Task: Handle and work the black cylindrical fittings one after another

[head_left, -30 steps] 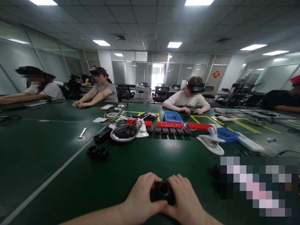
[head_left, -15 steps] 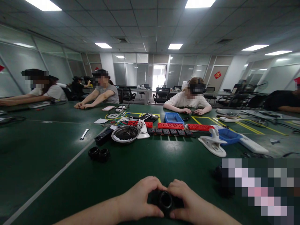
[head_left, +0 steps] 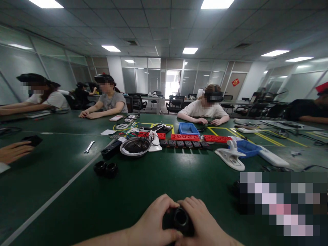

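Low in the head view, a black fitting with a round opening sits between my two hands on the green table. My left hand curves around its left side, fingertips and thumb against it. Around the other side my right hand is wrapped, and its fingers cover much of that side. The fitting's mouth faces up toward me; its lower part is hidden by my hands. Farther off to the left lie two similar black pieces with round mouths, side by side.
Beyond my hands stand a metal bowl, red socket strips, blue trays and a white clip stand. A wrench lies left. Another person's hand holds a dark block at the left edge. Co-workers sit around the table.
My right hand has shifted left and closed more tightly around the black fitting. Another person's hand with a dark block has come in at the left edge. The view has turned slightly right.
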Demonstrator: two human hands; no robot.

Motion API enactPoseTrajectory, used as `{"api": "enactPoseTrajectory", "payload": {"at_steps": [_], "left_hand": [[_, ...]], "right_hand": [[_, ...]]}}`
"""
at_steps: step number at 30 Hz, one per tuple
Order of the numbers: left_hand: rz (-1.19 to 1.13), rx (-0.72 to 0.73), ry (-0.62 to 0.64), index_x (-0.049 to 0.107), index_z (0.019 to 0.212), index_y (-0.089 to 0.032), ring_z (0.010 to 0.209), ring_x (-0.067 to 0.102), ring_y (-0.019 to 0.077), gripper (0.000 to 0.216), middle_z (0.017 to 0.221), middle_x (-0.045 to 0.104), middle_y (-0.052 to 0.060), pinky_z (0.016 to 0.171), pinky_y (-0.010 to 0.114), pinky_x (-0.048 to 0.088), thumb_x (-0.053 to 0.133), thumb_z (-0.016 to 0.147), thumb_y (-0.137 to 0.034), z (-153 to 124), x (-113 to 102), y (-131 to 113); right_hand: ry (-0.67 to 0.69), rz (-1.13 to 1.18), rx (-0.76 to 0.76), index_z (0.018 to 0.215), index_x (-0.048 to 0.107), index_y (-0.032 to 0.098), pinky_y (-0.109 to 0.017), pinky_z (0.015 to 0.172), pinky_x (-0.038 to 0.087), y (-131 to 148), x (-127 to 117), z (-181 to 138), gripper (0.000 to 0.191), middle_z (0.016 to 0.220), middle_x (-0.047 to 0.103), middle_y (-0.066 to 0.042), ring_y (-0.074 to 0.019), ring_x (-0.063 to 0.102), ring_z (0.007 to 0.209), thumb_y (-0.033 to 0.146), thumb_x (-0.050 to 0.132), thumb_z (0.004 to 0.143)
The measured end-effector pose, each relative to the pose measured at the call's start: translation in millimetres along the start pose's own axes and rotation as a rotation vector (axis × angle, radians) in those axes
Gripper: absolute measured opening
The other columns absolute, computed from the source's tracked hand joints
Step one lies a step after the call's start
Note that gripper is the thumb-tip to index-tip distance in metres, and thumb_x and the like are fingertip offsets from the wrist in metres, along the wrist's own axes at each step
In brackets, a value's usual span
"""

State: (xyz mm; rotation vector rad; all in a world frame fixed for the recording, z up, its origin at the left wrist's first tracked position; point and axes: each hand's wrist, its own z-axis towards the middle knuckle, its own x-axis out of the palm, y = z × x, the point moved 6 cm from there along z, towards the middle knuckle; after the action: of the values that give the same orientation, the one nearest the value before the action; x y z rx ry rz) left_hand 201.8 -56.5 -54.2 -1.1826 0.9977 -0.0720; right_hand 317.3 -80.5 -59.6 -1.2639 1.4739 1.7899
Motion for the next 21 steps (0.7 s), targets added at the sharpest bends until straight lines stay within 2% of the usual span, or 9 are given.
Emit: {"api": "enactPoseTrajectory", "payload": {"at_steps": [3,6,10,14,18,21], "left_hand": [[-0.024,0.062,0.101,0.056,0.095,-0.020,0.080,0.049,0.0157,0.042,0.088,0.052,-0.002,0.070,0.023,0.039,0.076,0.059,-0.016,-1,-2,-2],[-0.035,0.095,0.157,0.056,0.098,-0.023,0.084,0.050,0.0158,0.044,0.092,0.054,-0.003,0.072,0.023,0.039,0.077,0.060,-0.016,-2,-5,-5],[-0.003,0.153,0.155,0.057,0.097,-0.023,0.086,0.050,0.0164,0.044,0.093,0.054,-0.002,0.075,0.024,0.039,0.079,0.058,-0.019,-3,-5,-10],[0.049,0.037,0.077,0.058,0.091,-0.019,0.079,0.050,0.0170,0.041,0.086,0.052,-0.001,0.068,0.025,0.040,0.079,0.057,-0.023,-2,-1,-6],[0.078,-0.067,-0.008,0.056,0.087,-0.016,0.081,0.049,0.0187,0.037,0.088,0.052,0.001,0.071,0.028,0.041,0.077,0.057,-0.019,-2,0,-2],[0.055,-0.007,0.018,0.056,0.090,-0.019,0.085,0.049,0.0196,0.038,0.092,0.053,0.001,0.077,0.030,0.041,0.075,0.058,-0.016,-1,0,-3]], "right_hand": [[0.164,0.125,-0.075,0.096,0.059,0.018,-0.033,0.079,0.034,2,-8,-2,0.048,0.094,0.056,-0.003,-0.0217,0.048,0.088,0.027,0.079,0.053],[0.225,0.163,-0.094,0.087,0.061,0.018,-0.031,0.078,0.034,2,-14,-3,0.036,0.085,0.055,0.000,-0.0189,0.049,0.086,0.018,0.077,0.055],[0.156,0.121,-0.012,0.075,0.058,0.016,-0.028,0.070,0.035,-4,-9,-1,0.035,0.079,0.053,0.001,-0.0182,0.048,0.079,0.025,0.080,0.049],[0.032,-0.012,0.075,0.065,0.052,0.016,-0.028,0.061,0.034,-6,3,0,0.038,0.070,0.052,-0.001,-0.0174,0.046,0.066,0.043,0.075,0.051],[-0.069,-0.136,0.092,0.072,0.055,0.016,-0.037,0.069,0.035,-3,5,-1,0.044,0.076,0.057,-0.005,-0.0237,0.049,0.072,0.050,0.073,0.051],[-0.044,-0.060,0.067,0.087,0.057,0.015,-0.039,0.074,0.035,-3,2,-1,0.055,0.088,0.058,-0.008,-0.0266,0.050,0.081,0.047,0.077,0.048]]}}
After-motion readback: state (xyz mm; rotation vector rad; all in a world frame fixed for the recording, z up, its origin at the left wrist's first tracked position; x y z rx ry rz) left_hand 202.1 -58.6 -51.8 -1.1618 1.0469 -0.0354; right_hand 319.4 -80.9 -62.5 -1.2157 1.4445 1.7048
